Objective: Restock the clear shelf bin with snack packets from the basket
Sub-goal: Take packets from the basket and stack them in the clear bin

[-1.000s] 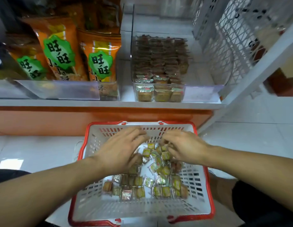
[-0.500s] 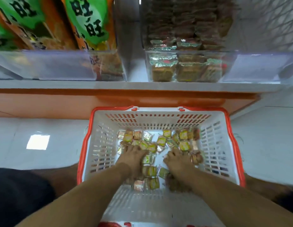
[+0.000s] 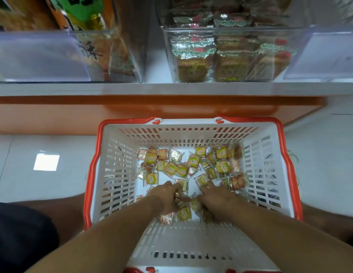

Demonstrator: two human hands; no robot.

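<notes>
A white basket with a red rim [image 3: 114, 174] stands on the floor below the shelf. Several small square snack packets [image 3: 193, 160] lie scattered on its bottom. My left hand [image 3: 167, 198] and my right hand [image 3: 217, 201] are both down among the packets near the basket's near side, fingers curled round clusters of packets. The clear shelf bin [image 3: 227, 56] sits on the shelf above, at the upper right, partly filled with the same kind of packets.
A second clear bin [image 3: 63, 56] at the upper left holds large orange snack bags. The white shelf edge [image 3: 171, 88] and an orange base panel [image 3: 53, 115] run across above the basket. White floor tiles lie on both sides. My knees flank the basket.
Both hands have sunk deeper into the basket and drawn toward its near side, closing on packets. The view has moved closer to the shelf and tilted down.
</notes>
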